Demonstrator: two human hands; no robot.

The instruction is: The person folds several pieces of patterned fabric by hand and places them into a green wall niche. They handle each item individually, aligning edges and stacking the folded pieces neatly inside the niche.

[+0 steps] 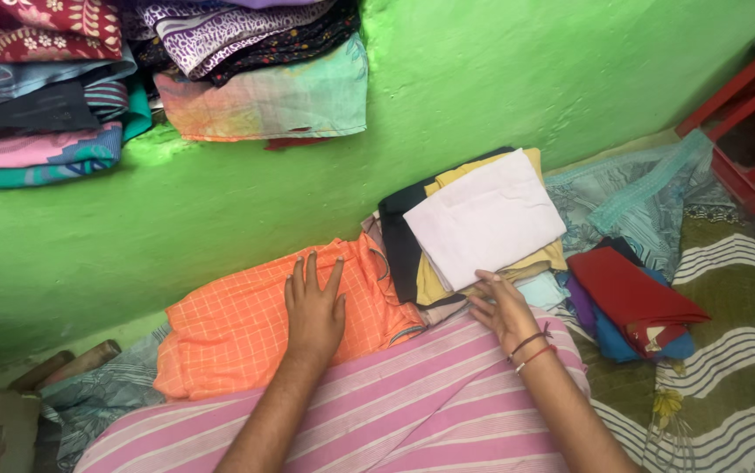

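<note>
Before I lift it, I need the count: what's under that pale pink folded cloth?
Under the pale pink cloth lie a yellow piece, then a black one. The right hand touches the stack; lower layers are hidden.

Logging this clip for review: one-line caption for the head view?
Left hand flat on orange checked cloth, right hand at a stack of folded cloths topped by a white piece, beside a green wall.

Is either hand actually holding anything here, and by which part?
Nothing is gripped. The left hand lies flat on the orange checked cloth; the right hand touches the folded stack's lower edge.
</note>
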